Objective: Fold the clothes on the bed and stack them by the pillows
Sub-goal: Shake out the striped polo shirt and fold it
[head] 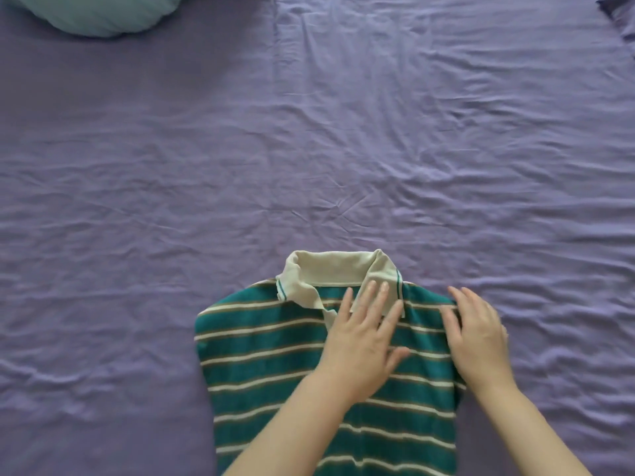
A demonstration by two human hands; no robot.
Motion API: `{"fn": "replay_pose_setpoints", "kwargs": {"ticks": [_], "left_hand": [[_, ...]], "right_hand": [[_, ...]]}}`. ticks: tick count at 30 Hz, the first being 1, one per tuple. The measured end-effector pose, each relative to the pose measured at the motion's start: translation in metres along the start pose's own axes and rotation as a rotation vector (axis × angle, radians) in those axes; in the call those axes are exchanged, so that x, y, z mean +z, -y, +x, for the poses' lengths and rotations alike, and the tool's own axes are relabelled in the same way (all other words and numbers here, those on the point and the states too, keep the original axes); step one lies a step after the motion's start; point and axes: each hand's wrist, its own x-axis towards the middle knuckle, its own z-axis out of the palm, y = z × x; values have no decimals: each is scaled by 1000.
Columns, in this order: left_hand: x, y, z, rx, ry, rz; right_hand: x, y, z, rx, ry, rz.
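We see the striped polo shirt (275,355) lying directly under both hands, its long axis running from our wrists away toward the collar (330,269); our left hand (364,341) presses flat near the collar; our right hand (477,338) rests open, holding nothing, on the right edge, nearer that fold.

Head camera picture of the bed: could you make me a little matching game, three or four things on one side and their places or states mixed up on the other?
Things:
1. green striped polo shirt with cream collar
2. pale blue-green pillow
3. left hand
4. right hand

Places or states:
A. far top left corner of the purple sheet
B. laid flat across the shirt's chest, fingertips on the collar
C. at the shirt's right shoulder edge
D. lying flat at the near edge, sides folded in

Pairs: 1-D, 2-A, 3-B, 4-C
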Motion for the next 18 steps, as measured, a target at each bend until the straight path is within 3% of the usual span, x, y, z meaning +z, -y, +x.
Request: {"fn": "replay_pose_setpoints", "kwargs": {"ticks": [3, 5, 7, 9, 10, 12, 15, 18], "left_hand": [[9, -14, 10, -56, 125, 7], [3, -12, 11, -54, 101, 6], [-12, -4, 3, -25, -119, -107], [-30, 15, -9, -93, -510, -183], [-38, 30, -14, -208, -677, -214], [-55, 61, -23, -526, -787, -377], [-67, 95, -26, -869, -649, -750], [-63, 100, -28, -842, -374, -837]], "right_hand": [[2, -6, -1, -9, 19, -38], [-1, -3, 3, 20, -5, -27], [-5, 4, 4, -4, -83, -73], [-5, 22, 3, -132, -145, -98], [-3, 37, 1, -211, -149, -61], [6, 73, -3, -357, -53, 79], [32, 120, -12, -491, 161, 192], [56, 142, -15, -458, 208, 257]]}}
